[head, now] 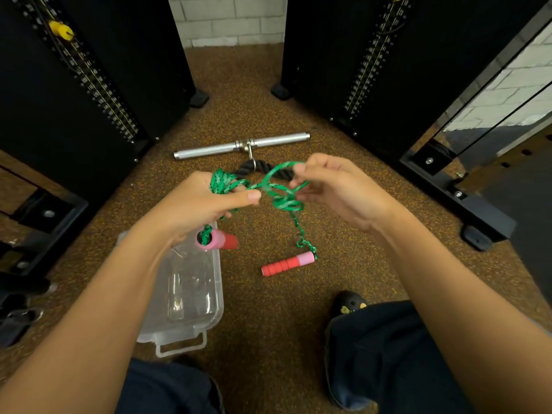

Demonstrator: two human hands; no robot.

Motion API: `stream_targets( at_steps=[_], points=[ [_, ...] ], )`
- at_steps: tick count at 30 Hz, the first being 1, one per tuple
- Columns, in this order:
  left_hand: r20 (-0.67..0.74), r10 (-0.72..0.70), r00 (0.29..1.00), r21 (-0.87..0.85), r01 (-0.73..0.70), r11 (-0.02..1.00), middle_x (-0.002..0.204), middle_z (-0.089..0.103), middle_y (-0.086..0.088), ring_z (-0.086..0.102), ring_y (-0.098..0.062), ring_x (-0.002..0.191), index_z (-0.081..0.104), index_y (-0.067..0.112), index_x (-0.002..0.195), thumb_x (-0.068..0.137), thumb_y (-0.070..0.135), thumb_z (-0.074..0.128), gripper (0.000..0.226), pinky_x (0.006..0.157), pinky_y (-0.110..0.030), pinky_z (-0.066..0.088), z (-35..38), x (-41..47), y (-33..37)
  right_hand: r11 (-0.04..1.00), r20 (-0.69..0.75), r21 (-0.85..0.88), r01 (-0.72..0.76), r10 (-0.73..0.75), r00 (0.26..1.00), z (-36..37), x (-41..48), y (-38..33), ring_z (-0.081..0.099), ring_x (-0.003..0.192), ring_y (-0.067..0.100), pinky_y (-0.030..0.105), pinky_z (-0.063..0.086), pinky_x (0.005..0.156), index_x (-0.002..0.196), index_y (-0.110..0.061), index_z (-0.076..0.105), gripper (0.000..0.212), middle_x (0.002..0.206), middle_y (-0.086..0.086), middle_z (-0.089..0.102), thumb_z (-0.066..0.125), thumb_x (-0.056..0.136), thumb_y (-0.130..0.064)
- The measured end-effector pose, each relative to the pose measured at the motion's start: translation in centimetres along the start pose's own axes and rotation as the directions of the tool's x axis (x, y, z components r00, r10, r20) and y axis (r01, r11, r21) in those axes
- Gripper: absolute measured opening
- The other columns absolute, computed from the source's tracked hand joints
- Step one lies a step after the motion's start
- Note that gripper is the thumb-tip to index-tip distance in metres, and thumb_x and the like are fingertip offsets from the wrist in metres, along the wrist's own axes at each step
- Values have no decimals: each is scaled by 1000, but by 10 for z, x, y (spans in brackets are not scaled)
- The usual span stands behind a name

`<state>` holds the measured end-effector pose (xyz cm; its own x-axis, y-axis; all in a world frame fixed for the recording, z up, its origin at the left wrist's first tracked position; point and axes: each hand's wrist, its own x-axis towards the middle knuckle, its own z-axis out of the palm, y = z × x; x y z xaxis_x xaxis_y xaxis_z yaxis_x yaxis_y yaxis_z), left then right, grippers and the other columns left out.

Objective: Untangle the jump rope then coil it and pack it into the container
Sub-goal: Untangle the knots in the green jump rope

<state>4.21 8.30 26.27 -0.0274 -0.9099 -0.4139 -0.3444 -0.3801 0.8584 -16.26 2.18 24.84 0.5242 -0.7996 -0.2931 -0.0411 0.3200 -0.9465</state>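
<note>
A green braided jump rope [280, 195] hangs tangled between my two hands above the floor. My left hand [200, 201] grips a bunch of its loops, thumb pressed along them. My right hand [331, 186] pinches one loop at the knot. One red-and-pink handle [219, 239] dangles just under my left hand. The other handle [288, 263] lies on the floor, joined to the knot by a hanging strand. The clear plastic container [215, 318] stands open on the floor under my left forearm.
A steel cable-machine bar [209, 150] with a black rope attachment [248, 168] lies just beyond my hands. Black weight stacks [89, 85] flank both sides. A black frame foot [475, 237] sits at the right. My shoe [349, 303] and knee are at the lower right.
</note>
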Motion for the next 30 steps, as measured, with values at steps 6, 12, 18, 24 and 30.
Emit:
stream_targets(
  at_steps=[6,12,18,24,30],
  points=[
    [-27,-42,999,30,43,999,90,57,-10,47,-19,78,74,31,65,70,47,65,19,74,-27,44,-11,3,-7,754,-211,642,139,0,977,-10,-2,-8,49,57,13,26,43,71,60,-17,35,25,54,-1,41,47,82,-20],
    [-352,-89,932,99,131,986,80,65,-3,52,-17,73,71,24,67,81,41,65,22,77,-37,45,-24,14,-21,582,-384,774,250,115,916,-22,-6,-10,16,43,9,21,28,48,55,-20,30,36,47,-7,20,48,86,-16],
    [-588,40,808,219,111,969,69,59,-3,53,-19,61,70,15,96,81,29,67,21,68,-33,47,-8,18,-23,738,-255,673,55,162,953,-7,0,1,23,46,5,16,25,43,70,-17,45,25,54,-8,26,48,93,-24],
    [-415,334,846,373,-177,911,56,43,7,45,-12,53,59,24,92,82,14,65,15,60,-17,39,29,11,-6,746,-165,666,-6,155,974,12,1,5,42,49,6,19,47,54,82,-13,56,19,58,-5,41,43,96,-20],
    [-206,319,925,270,-260,927,59,47,-4,46,-18,58,40,25,60,67,33,79,40,65,-31,41,57,1,-3,642,-156,767,4,179,971,16,0,4,50,54,7,27,58,68,94,-7,58,16,62,-2,47,43,96,-14]
  ],
)
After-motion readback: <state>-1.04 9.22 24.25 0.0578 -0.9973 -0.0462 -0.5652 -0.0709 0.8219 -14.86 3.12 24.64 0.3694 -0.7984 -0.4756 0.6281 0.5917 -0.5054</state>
